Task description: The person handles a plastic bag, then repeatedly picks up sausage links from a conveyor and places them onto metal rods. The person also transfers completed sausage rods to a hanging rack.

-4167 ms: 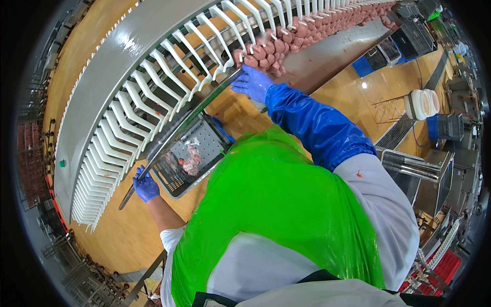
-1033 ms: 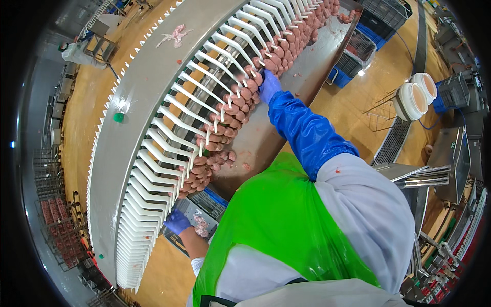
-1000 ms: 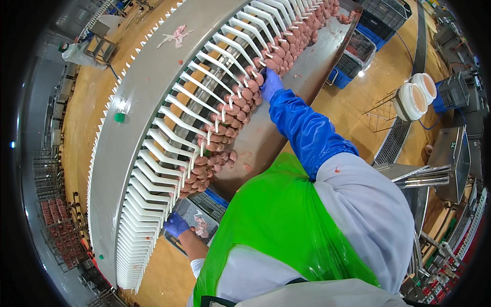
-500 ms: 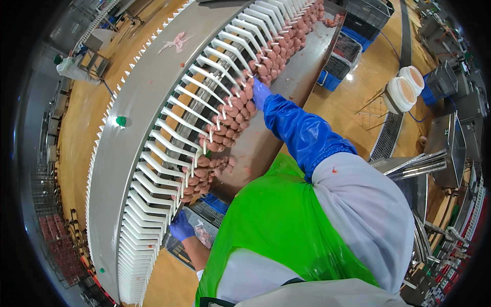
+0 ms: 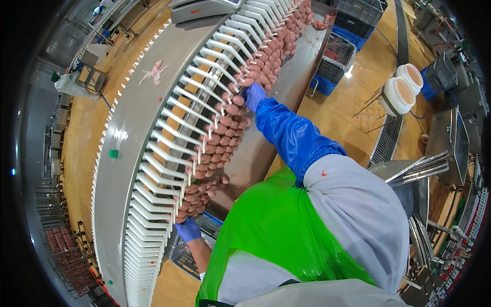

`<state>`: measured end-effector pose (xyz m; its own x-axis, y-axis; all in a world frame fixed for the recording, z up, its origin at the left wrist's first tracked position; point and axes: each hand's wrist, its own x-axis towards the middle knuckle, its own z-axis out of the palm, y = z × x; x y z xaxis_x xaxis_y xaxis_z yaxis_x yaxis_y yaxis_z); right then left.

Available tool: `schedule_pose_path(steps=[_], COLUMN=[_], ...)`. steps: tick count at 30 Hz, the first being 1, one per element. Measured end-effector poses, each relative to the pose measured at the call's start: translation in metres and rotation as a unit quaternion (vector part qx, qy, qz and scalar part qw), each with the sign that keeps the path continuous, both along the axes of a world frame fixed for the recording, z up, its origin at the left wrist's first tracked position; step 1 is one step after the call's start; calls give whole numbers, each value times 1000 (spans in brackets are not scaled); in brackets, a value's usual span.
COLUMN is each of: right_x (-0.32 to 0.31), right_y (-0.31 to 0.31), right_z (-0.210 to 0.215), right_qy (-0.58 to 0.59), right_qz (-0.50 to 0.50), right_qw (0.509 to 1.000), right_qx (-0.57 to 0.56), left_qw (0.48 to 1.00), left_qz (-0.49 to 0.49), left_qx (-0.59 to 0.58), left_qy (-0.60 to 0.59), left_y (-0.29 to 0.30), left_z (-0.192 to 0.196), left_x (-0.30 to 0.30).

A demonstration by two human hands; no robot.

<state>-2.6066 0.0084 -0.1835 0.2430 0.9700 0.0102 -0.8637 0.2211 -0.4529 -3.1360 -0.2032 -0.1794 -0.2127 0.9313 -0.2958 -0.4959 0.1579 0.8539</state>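
Strings of pink sausage links [image 5: 219,139] hang in a long row from the white hooks [image 5: 176,130] of a curved metal rack. Farther up the row, my right hand [image 5: 255,97], gloved in purple with a blue oversleeve, is closed against the links; its fingertips are partly hidden by them. My left hand [image 5: 190,229], also in a purple glove, reaches up beneath the lowest links at the near end and touches them. Its fingers are mostly hidden, so their grip cannot be told.
A metal trough [image 5: 276,102] runs below the sausages. The steel rim [image 5: 120,184] bears a meat scrap [image 5: 153,72], a green piece [image 5: 113,153] and a scale [image 5: 200,10]. Crates [image 5: 336,56] and white tubs [image 5: 397,95] stand to the right. Another crate [image 5: 185,258] lies below my left hand.
The rack's hooks, sausages and rim have shifted toward the lower left, and more of the scale shows. My left hand moved slightly right, now against the lowest links. My right hand stayed nearly in place.
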Motion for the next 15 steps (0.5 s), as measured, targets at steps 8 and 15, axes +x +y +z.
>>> schedule_pose_path(steps=[8,15], right_x=[76,340], right_y=[-12,70], right_z=[-21,-25], right_qy=[-280,-506], right_qz=[326,-241], right_qw=[892,821], right_qx=[-144,-105], left_qw=[993,995], left_qz=[-37,4], left_qx=[-43,-88], left_qy=[101,-38], left_y=[16,11], left_z=[-33,-11], left_x=[-10,24])
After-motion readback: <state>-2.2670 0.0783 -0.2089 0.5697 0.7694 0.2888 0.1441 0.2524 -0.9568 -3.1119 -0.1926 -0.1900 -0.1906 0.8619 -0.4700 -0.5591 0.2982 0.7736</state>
